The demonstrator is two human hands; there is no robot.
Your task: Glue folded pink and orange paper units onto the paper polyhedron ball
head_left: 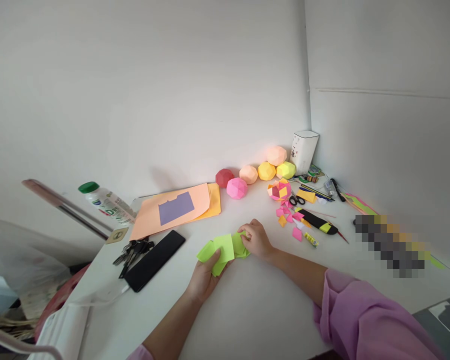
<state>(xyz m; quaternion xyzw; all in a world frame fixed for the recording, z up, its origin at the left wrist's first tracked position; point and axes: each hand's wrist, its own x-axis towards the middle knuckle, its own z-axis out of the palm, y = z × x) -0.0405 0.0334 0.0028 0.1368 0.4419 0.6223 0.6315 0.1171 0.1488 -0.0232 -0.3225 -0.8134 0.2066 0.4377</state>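
My left hand grips a bunch of lime-green folded paper squares just above the white table. My right hand is closed in a pinch on the right end of the same green paper, fingers curled over a folded piece. Both hands meet at the middle of the table, wrists coming in from the lower edge; the right arm wears a pink sleeve.
A black phone and keys lie left of my hands, with orange sheets and a bottle behind. Paper balls, small pink pieces, scissors, a black-yellow cutter and a white cup fill the far right corner.
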